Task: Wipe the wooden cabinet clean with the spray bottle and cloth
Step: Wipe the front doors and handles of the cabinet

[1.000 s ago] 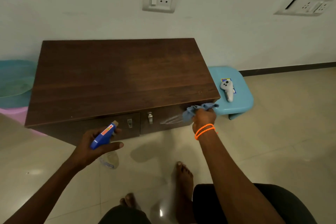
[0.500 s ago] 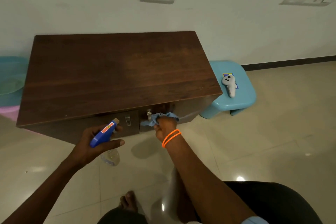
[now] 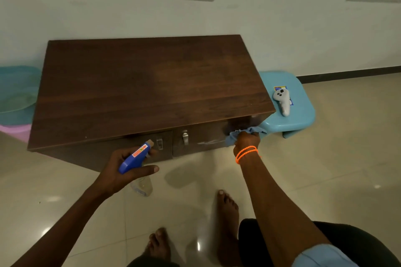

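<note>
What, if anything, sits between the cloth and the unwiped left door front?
The two metal handles at the doors' meeting edge stand proud along the way from the cloth in the right hand; nothing else visible blocks the cabinet front.

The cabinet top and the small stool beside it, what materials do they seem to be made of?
Cabinet top: probably wood or wood-look laminate, dark brown with straight grain lines and a dull sheen. Stool: likely moulded plastic, light blue, smooth, with rounded edges.

Both arms reach toward twelve o'clock: the left hand (image 3: 121, 169) curled in a grip, the right hand (image 3: 246, 142) clenched, bare feet below.
</note>
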